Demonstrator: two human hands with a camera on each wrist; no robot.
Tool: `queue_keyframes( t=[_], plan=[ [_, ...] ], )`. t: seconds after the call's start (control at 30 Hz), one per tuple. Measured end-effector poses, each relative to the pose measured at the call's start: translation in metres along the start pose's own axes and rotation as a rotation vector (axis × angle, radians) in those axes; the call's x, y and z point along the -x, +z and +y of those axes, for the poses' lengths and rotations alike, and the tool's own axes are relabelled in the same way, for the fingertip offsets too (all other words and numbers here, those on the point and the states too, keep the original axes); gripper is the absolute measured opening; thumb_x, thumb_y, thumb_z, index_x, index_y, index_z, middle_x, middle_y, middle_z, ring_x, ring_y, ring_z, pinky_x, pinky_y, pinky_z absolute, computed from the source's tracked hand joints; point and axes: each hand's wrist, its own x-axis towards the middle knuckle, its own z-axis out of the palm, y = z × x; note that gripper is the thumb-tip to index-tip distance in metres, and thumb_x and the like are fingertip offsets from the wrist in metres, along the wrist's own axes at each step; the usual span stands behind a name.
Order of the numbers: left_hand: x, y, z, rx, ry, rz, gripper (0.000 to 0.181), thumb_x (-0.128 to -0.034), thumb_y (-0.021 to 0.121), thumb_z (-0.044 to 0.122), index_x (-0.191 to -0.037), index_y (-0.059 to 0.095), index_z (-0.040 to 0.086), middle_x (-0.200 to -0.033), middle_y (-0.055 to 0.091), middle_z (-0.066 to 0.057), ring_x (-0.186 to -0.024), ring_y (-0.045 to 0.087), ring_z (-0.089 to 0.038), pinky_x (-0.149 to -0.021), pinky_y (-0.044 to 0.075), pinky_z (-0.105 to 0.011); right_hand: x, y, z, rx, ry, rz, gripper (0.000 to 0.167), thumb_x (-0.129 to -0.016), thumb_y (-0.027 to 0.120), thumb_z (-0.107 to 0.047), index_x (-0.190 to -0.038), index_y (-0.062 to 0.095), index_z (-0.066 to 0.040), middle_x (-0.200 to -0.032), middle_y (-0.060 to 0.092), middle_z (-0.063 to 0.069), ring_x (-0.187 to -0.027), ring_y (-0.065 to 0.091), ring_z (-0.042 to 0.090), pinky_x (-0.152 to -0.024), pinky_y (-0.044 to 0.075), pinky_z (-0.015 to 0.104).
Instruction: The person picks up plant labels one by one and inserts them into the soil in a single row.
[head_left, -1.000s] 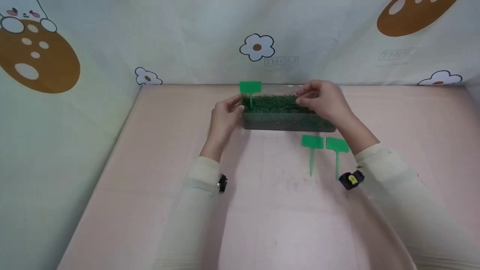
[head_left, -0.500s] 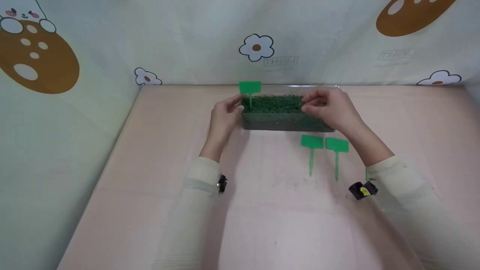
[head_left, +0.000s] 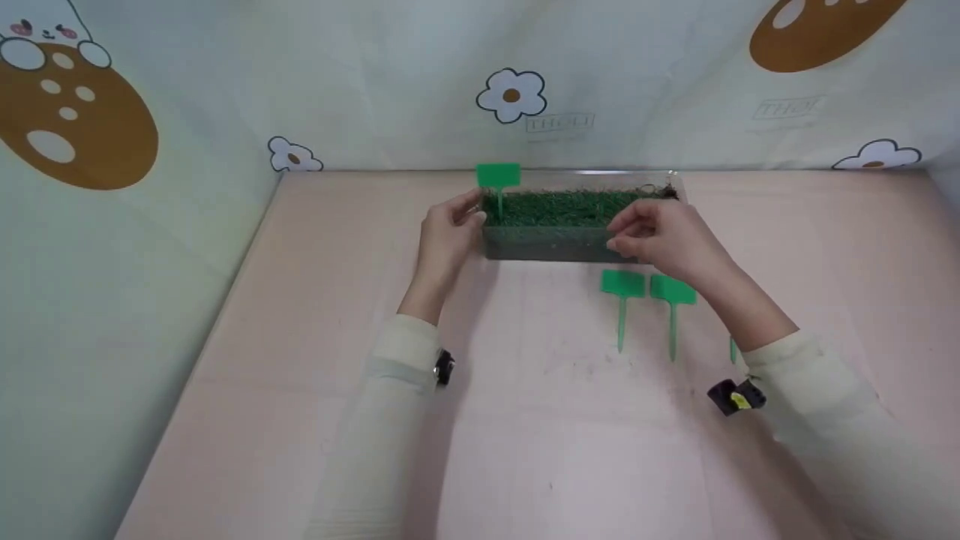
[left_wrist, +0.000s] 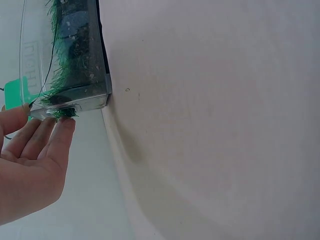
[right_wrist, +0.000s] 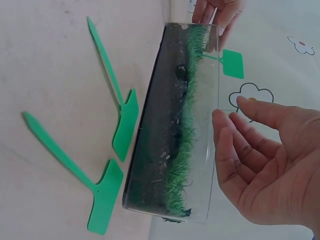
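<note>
A clear plastic box (head_left: 551, 245) of dark soil and green grass (head_left: 555, 206) stands near the back of the table. In its left end a green plant label (head_left: 498, 175) is stuck upright. My left hand (head_left: 450, 229) holds the box's left end, thumb at the rim and fingers against the end wall. In front of the box's right part hovers my right hand (head_left: 667, 236), fingers loosely curled around nothing; the right wrist view shows a gap between thumb and fingertips. Two T-shaped plant labels, one left (head_left: 622, 283) and one right (head_left: 673, 289), lie before the box.
Part of another green stem (head_left: 733, 350) shows beside the right sleeve; the remainder is hidden. A pale pink cloth (head_left: 525, 420) covers the table. Behind the box rises a printed curtain (head_left: 405, 90) with flowers. Something small and dark (head_left: 667, 192) sits at the box's back right corner.
My right hand has drawn back from above the grass, toward me and slightly right, uncovering the box's right end and another stem. My left hand keeps its hold on the box.
</note>
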Motion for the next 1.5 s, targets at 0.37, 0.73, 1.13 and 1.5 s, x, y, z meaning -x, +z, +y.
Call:
queue_keyframes(
  t=[0.37,0.73,1.13,1.5],
  plan=[
    [0.001,-0.001,0.0,-0.011,0.012,-0.009,0.043,-0.1011,0.058,0.011,-0.144,0.054,0.011,-0.147,0.056,-0.006,-0.136,0.053,-0.018,-0.107,0.05,-0.026,0.003,0.008,0.013,0.067,0.048,-0.076,0.026,-0.095,0.069,-0.031,-0.102,0.072,-0.007,-0.096,0.073,0.011,-0.08,0.063,0.022,-0.064,0.05,0.028],
    [0.001,-0.002,0.0,-0.013,0.0,-0.007,0.043,-0.101,0.058,0.011,-0.144,0.054,0.011,-0.147,0.056,-0.005,-0.136,0.053,-0.017,-0.108,0.049,-0.027,0.0,0.015,0.019,0.205,0.119,-0.173,0.024,-0.093,0.069,-0.027,-0.093,0.074,-0.003,-0.074,0.068,0.006,-0.065,0.059,0.017,-0.056,0.045,0.026],
    [0.001,-0.002,0.001,-0.029,0.004,-0.004,0.042,-0.1012,0.058,0.012,-0.143,0.055,0.013,-0.146,0.057,-0.004,-0.136,0.053,-0.017,-0.108,0.05,-0.027,-0.001,0.021,0.024,0.287,0.179,-0.29,0.028,-0.091,0.073,-0.029,-0.079,0.074,-0.004,-0.062,0.067,0.002,-0.058,0.059,0.013,-0.054,0.044,0.025],
    [-0.001,-0.004,0.001,-0.003,0.002,-0.013,0.042,-0.1009,0.058,0.01,-0.143,0.055,0.011,-0.147,0.056,-0.006,-0.135,0.055,-0.019,-0.106,0.05,-0.025,0.001,0.031,0.022,0.335,0.169,-0.295,0.037,-0.091,0.072,-0.029,-0.061,0.066,-0.008,-0.051,0.055,-0.002,-0.048,0.047,0.011,-0.05,0.037,0.025]
  ],
)
